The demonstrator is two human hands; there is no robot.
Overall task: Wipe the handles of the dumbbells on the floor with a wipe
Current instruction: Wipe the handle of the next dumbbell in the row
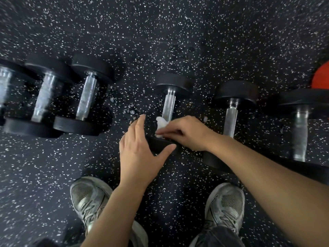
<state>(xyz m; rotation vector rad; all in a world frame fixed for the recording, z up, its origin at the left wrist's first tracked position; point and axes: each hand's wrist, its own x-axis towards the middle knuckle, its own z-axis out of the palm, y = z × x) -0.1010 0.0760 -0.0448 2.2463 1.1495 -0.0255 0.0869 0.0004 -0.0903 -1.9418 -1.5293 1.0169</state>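
Several black dumbbells with silver knurled handles lie in a row on the speckled floor. The middle dumbbell points away from me. My right hand pinches a crumpled white wipe at the near end of that handle, over the near weight head. My left hand is spread flat with straight fingers, resting on the left side of the same near weight head, thumb stretched across it. Part of the handle's near end is hidden by the wipe and my right hand.
Three dumbbells lie close together on the left, two more on the right under my right forearm. An orange object shows at the right edge. Wet drops sit on the floor. My two grey shoes stand below.
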